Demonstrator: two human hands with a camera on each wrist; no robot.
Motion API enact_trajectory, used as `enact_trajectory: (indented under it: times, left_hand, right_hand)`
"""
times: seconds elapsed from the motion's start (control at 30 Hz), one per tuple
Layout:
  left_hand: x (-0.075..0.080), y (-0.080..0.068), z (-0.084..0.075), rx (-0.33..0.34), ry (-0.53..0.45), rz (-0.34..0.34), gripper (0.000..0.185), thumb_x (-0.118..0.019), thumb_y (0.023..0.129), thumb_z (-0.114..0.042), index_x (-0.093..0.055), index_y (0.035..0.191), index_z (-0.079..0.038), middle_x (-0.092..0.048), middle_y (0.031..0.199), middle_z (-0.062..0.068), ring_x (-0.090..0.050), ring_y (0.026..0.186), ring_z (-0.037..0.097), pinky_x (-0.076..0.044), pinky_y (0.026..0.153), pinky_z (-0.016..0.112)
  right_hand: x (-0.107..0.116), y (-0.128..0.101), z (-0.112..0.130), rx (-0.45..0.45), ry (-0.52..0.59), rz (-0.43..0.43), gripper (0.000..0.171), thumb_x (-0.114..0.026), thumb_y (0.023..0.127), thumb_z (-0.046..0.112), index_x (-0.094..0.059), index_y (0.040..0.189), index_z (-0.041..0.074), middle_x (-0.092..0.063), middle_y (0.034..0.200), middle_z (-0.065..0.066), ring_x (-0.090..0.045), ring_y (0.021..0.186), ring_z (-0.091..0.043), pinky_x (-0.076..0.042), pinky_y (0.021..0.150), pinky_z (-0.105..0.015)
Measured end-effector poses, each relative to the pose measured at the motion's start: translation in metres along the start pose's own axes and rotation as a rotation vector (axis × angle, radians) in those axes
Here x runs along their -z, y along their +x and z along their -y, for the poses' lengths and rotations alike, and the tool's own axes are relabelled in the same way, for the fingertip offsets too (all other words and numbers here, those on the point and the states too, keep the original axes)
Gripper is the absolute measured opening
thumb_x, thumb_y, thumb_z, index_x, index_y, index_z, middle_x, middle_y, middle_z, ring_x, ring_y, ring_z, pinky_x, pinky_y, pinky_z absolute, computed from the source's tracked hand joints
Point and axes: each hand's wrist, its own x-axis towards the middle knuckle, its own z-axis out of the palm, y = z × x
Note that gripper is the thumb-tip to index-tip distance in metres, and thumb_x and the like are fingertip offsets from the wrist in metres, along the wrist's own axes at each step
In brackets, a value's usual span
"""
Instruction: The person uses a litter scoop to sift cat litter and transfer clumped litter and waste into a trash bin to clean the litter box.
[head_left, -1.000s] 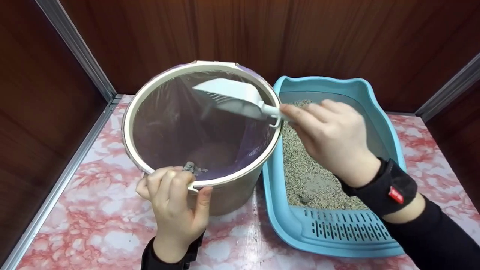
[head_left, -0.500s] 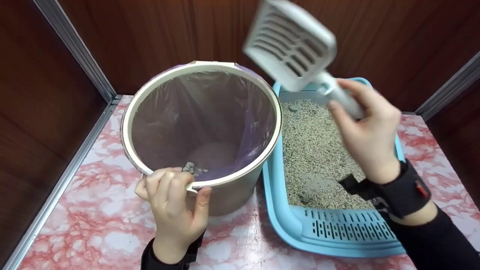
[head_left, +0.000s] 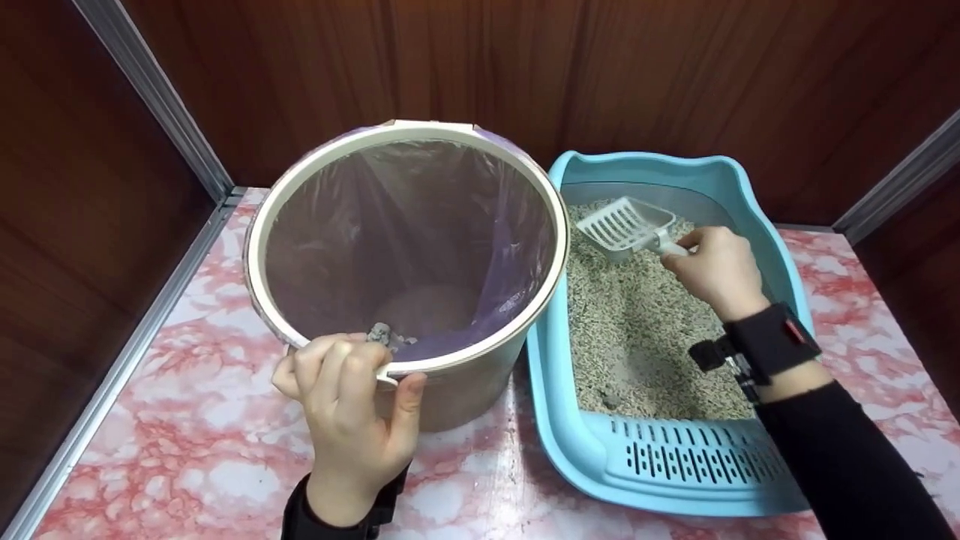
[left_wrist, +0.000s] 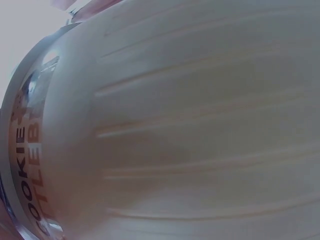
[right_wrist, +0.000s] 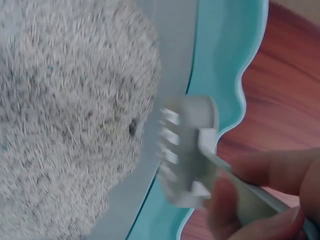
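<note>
My left hand grips the near rim of a cream bin lined with a purple bag; a few grey clumps lie inside by my fingers. The left wrist view is filled by the bin's ribbed side. My right hand holds the handle of a white slotted scoop, whose head sits low over the far end of the grey litter in a blue litter tray. The right wrist view shows the scoop, the litter and my fingers round the handle.
Bin and tray stand side by side on a pink marbled top. Brown wood panels close in the back and both sides, with metal corner strips. A dark clump lies in the litter near the tray's front grille.
The scoop was over the bin a second ago, then swung up high and right. Now my right hand has brought it down into the far end of the tray. The left hand has not moved.
</note>
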Motion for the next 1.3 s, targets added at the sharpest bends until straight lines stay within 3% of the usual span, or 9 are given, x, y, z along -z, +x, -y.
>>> enact_trajectory:
  times: [0.13, 0.23, 0.4, 0.53, 0.67, 0.77, 0.93, 1.07, 1.3]
  left_hand:
    - [0.0, 0.0, -0.001, 0.0, -0.004, 0.001, 0.049, -0.051, 0.101, -0.046, -0.054, 0.078, -0.002, -0.048, 0.067, 0.007, -0.044, 0.081, 0.03, -0.017, 0.084, 0.043]
    - [0.0, 0.0, -0.002, 0.001, -0.01, -0.001, 0.049, -0.051, 0.1, -0.046, -0.053, 0.077, -0.003, -0.049, 0.066, 0.007, -0.044, 0.08, 0.029, -0.017, 0.085, 0.042]
    - [0.001, 0.001, -0.004, -0.002, -0.013, 0.001, 0.05, -0.051, 0.1, -0.046, -0.052, 0.076, -0.003, -0.048, 0.066, 0.007, -0.044, 0.08, 0.029, -0.017, 0.085, 0.041]
    - [0.002, 0.002, -0.005, -0.007, -0.013, 0.007, 0.05, -0.051, 0.101, -0.046, -0.052, 0.076, -0.003, -0.048, 0.066, 0.007, -0.044, 0.081, 0.029, -0.017, 0.085, 0.041]
    - [0.001, 0.002, -0.005, -0.008, -0.016, 0.001, 0.05, -0.051, 0.1, -0.047, -0.051, 0.076, -0.003, -0.047, 0.066, 0.007, -0.045, 0.081, 0.029, -0.017, 0.085, 0.041]
    - [0.0, 0.002, -0.004, -0.004, -0.017, -0.002, 0.05, -0.051, 0.1, -0.046, -0.052, 0.076, -0.003, -0.048, 0.066, 0.007, -0.045, 0.081, 0.029, -0.017, 0.085, 0.042]
    - [-0.001, 0.002, -0.004, -0.001, -0.019, 0.006, 0.049, -0.051, 0.101, -0.046, -0.052, 0.076, -0.003, -0.049, 0.067, 0.007, -0.045, 0.081, 0.029, -0.017, 0.084, 0.043]
    - [-0.001, 0.0, -0.004, -0.003, -0.023, 0.012, 0.049, -0.051, 0.101, -0.046, -0.052, 0.076, -0.003, -0.05, 0.067, 0.007, -0.045, 0.081, 0.029, -0.017, 0.084, 0.043]
    - [-0.002, 0.0, -0.004, -0.01, -0.025, -0.008, 0.05, -0.051, 0.1, -0.047, -0.052, 0.076, -0.003, -0.049, 0.066, 0.007, -0.044, 0.079, 0.029, -0.017, 0.084, 0.042]
  right_hand:
    - [0.002, 0.014, 0.009, -0.089, -0.109, 0.089, 0.022, -0.065, 0.082, 0.027, -0.062, 0.069, 0.009, -0.057, 0.063, -0.003, -0.048, 0.057, -0.02, -0.036, 0.05, -0.034]
    - [0.0, 0.024, 0.017, -0.144, -0.155, 0.135, 0.024, -0.061, 0.081, 0.025, -0.047, 0.062, 0.017, -0.045, 0.058, 0.002, -0.046, 0.058, -0.02, -0.037, 0.051, -0.037]
    - [-0.02, 0.032, 0.022, -0.184, -0.17, 0.116, 0.036, -0.063, 0.088, 0.035, -0.043, 0.065, 0.016, -0.042, 0.062, 0.001, -0.049, 0.062, -0.023, -0.039, 0.054, -0.038]
    - [-0.043, 0.032, 0.022, -0.191, -0.155, 0.072, 0.04, -0.061, 0.093, 0.044, -0.053, 0.076, 0.009, -0.057, 0.073, -0.01, -0.06, 0.072, -0.031, -0.044, 0.056, -0.04]
    - [-0.061, 0.028, 0.023, -0.176, -0.142, 0.02, 0.034, -0.056, 0.095, 0.03, -0.064, 0.1, -0.003, -0.069, 0.098, -0.028, -0.067, 0.085, -0.043, -0.052, 0.065, -0.049]
    - [-0.071, 0.026, 0.025, -0.158, -0.134, -0.014, 0.033, -0.054, 0.096, 0.024, -0.066, 0.102, -0.006, -0.069, 0.099, -0.031, -0.067, 0.085, -0.044, -0.052, 0.069, -0.051]
    - [-0.083, 0.022, 0.021, -0.14, -0.064, -0.041, 0.031, -0.052, 0.1, 0.019, -0.065, 0.106, -0.008, -0.068, 0.097, -0.029, -0.062, 0.078, -0.038, -0.045, 0.066, -0.044]
    - [-0.083, 0.018, 0.012, -0.13, -0.02, -0.061, 0.033, -0.051, 0.1, 0.019, -0.063, 0.109, -0.01, -0.067, 0.099, -0.031, -0.061, 0.079, -0.038, -0.045, 0.068, -0.045]
    - [-0.057, 0.011, -0.003, -0.117, 0.004, -0.07, 0.037, -0.05, 0.099, 0.024, -0.061, 0.109, -0.009, -0.064, 0.093, -0.026, -0.059, 0.074, -0.035, -0.045, 0.064, -0.042]
